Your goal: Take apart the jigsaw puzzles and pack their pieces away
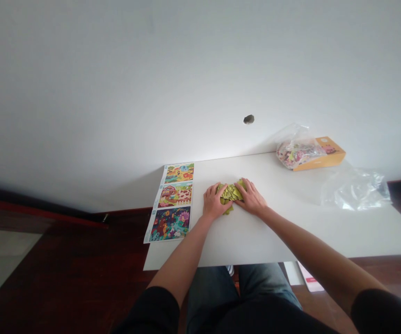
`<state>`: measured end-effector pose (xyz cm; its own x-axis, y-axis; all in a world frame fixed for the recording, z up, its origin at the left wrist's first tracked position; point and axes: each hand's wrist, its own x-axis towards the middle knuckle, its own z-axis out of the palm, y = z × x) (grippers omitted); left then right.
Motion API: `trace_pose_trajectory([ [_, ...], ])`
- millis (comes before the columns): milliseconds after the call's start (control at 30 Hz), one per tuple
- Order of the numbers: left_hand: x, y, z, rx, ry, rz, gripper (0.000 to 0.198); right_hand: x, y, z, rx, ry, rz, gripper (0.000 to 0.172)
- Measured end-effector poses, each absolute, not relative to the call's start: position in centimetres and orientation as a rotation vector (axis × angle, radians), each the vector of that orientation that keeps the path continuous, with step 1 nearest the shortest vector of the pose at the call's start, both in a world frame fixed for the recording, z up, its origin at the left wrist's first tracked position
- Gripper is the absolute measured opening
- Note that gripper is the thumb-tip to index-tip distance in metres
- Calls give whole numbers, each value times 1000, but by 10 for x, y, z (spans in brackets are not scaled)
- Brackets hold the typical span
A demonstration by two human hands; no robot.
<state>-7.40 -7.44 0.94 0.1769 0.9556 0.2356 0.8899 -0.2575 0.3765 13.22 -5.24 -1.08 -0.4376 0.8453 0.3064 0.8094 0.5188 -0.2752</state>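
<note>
On the white table [217, 248] lies a small heap of yellow-green jigsaw puzzle pieces [230, 193], plain side mostly up. My left hand [214, 201] cups the heap from the left, fingers curled over its edge. From the right, my right hand [252, 198] presses in on the same heap, its fingers bent round the pieces. A few pieces stick out toward me below the left fingers. Single pieces under the fingertips are hidden.
A sheet with three cartoon pictures [174, 195] lies at the table's left edge. At the back right, a clear bag of colourful pieces [295, 153] leans on an orange box [328, 157]. Crumpled clear plastic [362, 190] lies farther right. The wall [200, 83] borders the table's back.
</note>
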Motion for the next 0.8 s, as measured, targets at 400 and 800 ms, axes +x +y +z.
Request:
trace_pose_trajectory([
  [400,-64,-77,7,2203,1764,785,71,125,-56,-10,-1342,-2435,194,65],
  [800,-108,-63,-2,2051,1150,884,72,124,-48,-3,-1197,-2552,151,60],
])
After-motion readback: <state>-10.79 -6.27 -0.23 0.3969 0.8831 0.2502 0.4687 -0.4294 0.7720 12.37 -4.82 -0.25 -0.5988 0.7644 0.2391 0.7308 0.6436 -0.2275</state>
